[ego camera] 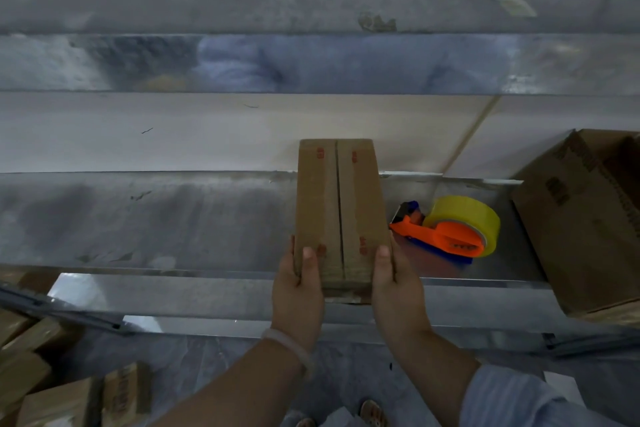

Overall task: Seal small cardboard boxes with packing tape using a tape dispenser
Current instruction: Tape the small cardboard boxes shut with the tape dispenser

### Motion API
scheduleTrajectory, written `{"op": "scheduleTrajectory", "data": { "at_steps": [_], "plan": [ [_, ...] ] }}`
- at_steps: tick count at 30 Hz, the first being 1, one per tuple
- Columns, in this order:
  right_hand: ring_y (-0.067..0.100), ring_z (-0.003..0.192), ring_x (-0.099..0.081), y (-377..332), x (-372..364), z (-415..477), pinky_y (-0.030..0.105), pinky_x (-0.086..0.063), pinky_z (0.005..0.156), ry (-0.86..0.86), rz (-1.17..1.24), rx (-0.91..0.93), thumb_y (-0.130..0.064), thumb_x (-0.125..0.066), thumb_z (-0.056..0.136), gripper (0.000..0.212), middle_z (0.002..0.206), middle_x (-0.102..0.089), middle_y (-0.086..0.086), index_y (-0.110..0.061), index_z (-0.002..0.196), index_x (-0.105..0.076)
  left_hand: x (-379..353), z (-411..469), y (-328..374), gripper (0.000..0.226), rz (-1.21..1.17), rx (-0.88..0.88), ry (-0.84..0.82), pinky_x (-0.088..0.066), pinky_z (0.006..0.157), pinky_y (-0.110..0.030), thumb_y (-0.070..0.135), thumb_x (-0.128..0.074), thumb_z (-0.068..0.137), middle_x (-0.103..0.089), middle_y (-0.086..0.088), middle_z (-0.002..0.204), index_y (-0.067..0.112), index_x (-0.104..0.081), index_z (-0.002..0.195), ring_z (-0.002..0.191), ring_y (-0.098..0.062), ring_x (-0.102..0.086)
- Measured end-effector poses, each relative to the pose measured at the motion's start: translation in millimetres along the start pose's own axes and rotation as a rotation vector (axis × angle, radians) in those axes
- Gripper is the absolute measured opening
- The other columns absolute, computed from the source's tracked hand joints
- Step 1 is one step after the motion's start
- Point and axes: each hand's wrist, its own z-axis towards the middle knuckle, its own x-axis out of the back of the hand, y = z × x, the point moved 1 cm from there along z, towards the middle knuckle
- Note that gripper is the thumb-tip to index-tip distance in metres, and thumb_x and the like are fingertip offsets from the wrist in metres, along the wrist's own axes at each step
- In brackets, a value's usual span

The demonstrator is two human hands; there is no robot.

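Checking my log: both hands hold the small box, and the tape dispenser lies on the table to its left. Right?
No: the head view shows the tape dispenser lying to the right of the small box, not its left. The left hand and right hand do hold the box.

We hold a long, narrow brown cardboard box (341, 211) lengthwise, pointing away from us. Its two top flaps are folded shut and meet at a dark centre seam, with small red print near the ends. Our left hand (299, 291) and right hand (398, 288) grip its near end, thumbs on top. Just right of it, the orange-and-blue tape dispenser (446, 236) lies on its side, loaded with a yellowish tape roll (467, 213).
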Motion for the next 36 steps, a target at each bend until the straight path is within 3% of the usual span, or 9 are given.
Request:
{"op": "scheduleTrajectory", "data": {
  "at_steps": [3, 8, 13, 15, 17, 20, 22, 30, 36],
  "plan": [
    [-0.009, 0.112, -0.054, -0.2, 0.8, -2.1, 0.001, -0.043, 0.084, -0.066, 0.102, -0.03, -0.047, -0.034, 0.097, 0.049, 0.128, -0.06, -0.013, -0.03, 0.141, -0.045, 4.7, 0.7, -3.0, 0.073, -0.035, 0.067, -0.05, -0.048, 0.095, -0.017, 0.062, -0.038, 0.082, -0.059, 0.005, 0.131, 0.022, -0.042, 0.143, 0.116, -0.006, -0.056],
    [-0.007, 0.104, -0.06, -3.1, 7.0, 2.7, 0.003, -0.045, 0.078, -0.168, 0.021, 0.041, -0.044, -0.041, 0.097, 0.038, 0.112, -0.067, -0.019, -0.035, 0.132, -0.052, 2.4, 2.9, 1.1, 0.07, -0.019, 0.079, 0.005, -0.049, 0.099, -0.034, 0.065, -0.034, 0.08, -0.067, 0.004, 0.118, 0.021, -0.059, 0.129, 0.108, -0.008, -0.062],
    [-0.001, 0.112, -0.056, 0.7, 7.1, 7.0, -0.001, -0.041, 0.077, -0.147, 0.033, -0.005, -0.046, -0.032, 0.098, 0.047, 0.125, -0.06, -0.014, -0.031, 0.142, -0.043, 9.6, 1.6, 3.1, 0.072, 0.016, 0.041, -0.119, -0.044, 0.096, -0.014, 0.062, -0.035, 0.083, -0.052, 0.006, 0.139, 0.03, -0.034, 0.146, 0.112, 0.007, -0.055],
    [-0.008, 0.119, -0.045, -3.1, 13.0, 4.4, -0.006, -0.034, 0.082, -0.215, 0.02, 0.037, -0.056, -0.036, 0.09, 0.065, 0.14, -0.044, -0.019, -0.037, 0.151, -0.02, 16.9, 2.5, 7.3, 0.067, 0.073, -0.104, -0.207, -0.038, 0.1, -0.011, 0.057, -0.038, 0.091, -0.032, 0.003, 0.151, 0.035, -0.011, 0.149, 0.125, 0.012, -0.041],
    [-0.007, 0.133, -0.03, -6.4, 25.4, 3.5, 0.001, -0.026, 0.096, -0.218, -0.132, 0.221, -0.06, -0.046, 0.087, 0.069, 0.149, -0.029, -0.022, -0.047, 0.148, -0.016, 30.0, 8.7, 13.1, 0.068, 0.36, -0.415, -0.22, -0.026, 0.111, -0.017, 0.059, -0.048, 0.089, -0.022, -0.001, 0.154, 0.036, -0.021, 0.146, 0.14, -0.005, -0.024],
    [0.012, 0.138, -0.035, -3.2, 42.0, 10.4, 0.03, -0.036, 0.108, -0.204, -0.372, 0.662, -0.048, -0.067, 0.082, 0.049, 0.149, -0.038, -0.007, -0.038, 0.129, -0.058, 40.3, 17.5, 17.5, 0.044, 0.698, -0.896, -0.275, -0.043, 0.101, -0.034, 0.046, -0.061, 0.082, -0.056, -0.004, 0.133, 0.021, -0.067, 0.118, 0.125, -0.021, -0.048],
    [0.018, 0.134, -0.039, -1.7, 44.7, 15.6, 0.043, -0.041, 0.105, -0.218, -0.453, 0.765, -0.041, -0.07, 0.08, 0.036, 0.139, -0.052, -0.007, -0.029, 0.114, -0.071, 40.1, 18.1, 22.1, 0.031, 0.752, -0.954, -0.319, -0.047, 0.097, -0.035, 0.038, -0.061, 0.082, -0.07, 0.002, 0.112, 0.019, -0.076, 0.1, 0.115, -0.02, -0.058],
    [0.008, 0.146, -0.019, 3.1, 57.1, 20.1, 0.027, -0.019, 0.116, -0.45, -0.477, 0.616, -0.032, -0.054, 0.092, 0.045, 0.155, -0.028, -0.014, -0.036, 0.137, -0.047, 64.5, 30.0, 26.6, 0.044, 0.809, -0.883, -0.379, -0.041, 0.103, -0.027, 0.036, -0.065, 0.084, -0.062, -0.008, 0.126, 0.005, -0.067, 0.116, 0.119, -0.02, -0.057],
    [-0.005, 0.14, -0.023, 4.2, 55.4, 1.8, 0.025, -0.031, 0.113, -0.362, -0.188, 0.36, -0.035, -0.053, 0.09, 0.055, 0.155, -0.021, -0.025, -0.042, 0.141, -0.035, 62.6, 24.6, 29.9, 0.04, 0.941, -1.039, -0.339, -0.052, 0.089, -0.033, 0.038, -0.056, 0.086, -0.068, -0.004, 0.117, 0.009, -0.073, 0.107, 0.1, -0.024, -0.066]
  ]
}}
